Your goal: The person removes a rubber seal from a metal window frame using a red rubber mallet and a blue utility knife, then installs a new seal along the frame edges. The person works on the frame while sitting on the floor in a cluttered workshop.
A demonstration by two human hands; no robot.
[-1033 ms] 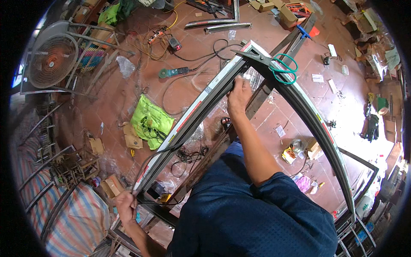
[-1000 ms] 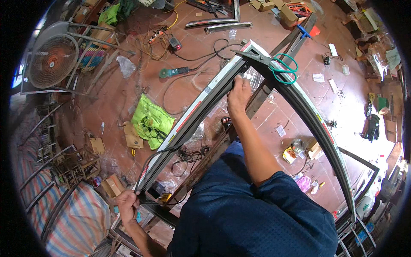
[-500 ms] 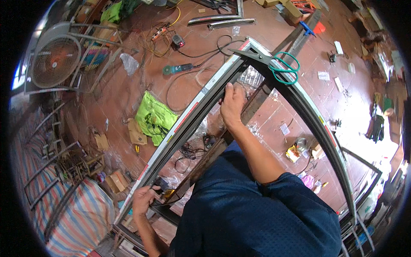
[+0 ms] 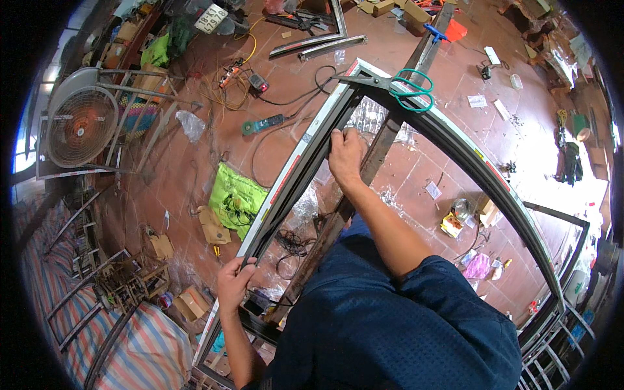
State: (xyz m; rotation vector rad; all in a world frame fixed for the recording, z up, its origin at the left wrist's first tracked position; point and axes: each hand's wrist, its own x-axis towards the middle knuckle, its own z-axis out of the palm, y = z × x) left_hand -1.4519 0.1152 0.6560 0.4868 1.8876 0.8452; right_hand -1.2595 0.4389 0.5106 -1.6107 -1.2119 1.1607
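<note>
A large aluminium window frame (image 4: pixel 290 170), dark on its inner side with pale film along its outer edge, stretches slanting in front of me. My left hand (image 4: pixel 235 286) is closed on the lower part of its left bar, thumb and fingers pinched at the inner edge. A thin dark line runs along the bar there; whether it is a separate strip I cannot make out. Higher up the same bar, my right hand (image 4: pixel 348 155) presses its bent fingers on the inner edge. Green-handled scissors (image 4: pixel 396 90) rest across the frame's far corner.
A long dark beam (image 4: pixel 376 151) passes under the frame, with a blue-handled tool (image 4: pixel 435 34) at its far end. On the tiled floor lie an angle grinder (image 4: pixel 263 124), cords, and a lime-green bag (image 4: pixel 235 195). A fan (image 4: pixel 81 130) stands left, and striped sheeting (image 4: pixel 146 348) nearer.
My left hand has slid up along the left bar, closer to my right hand. My right hand stays at about the same place on the frame. The whole view has shifted slightly.
</note>
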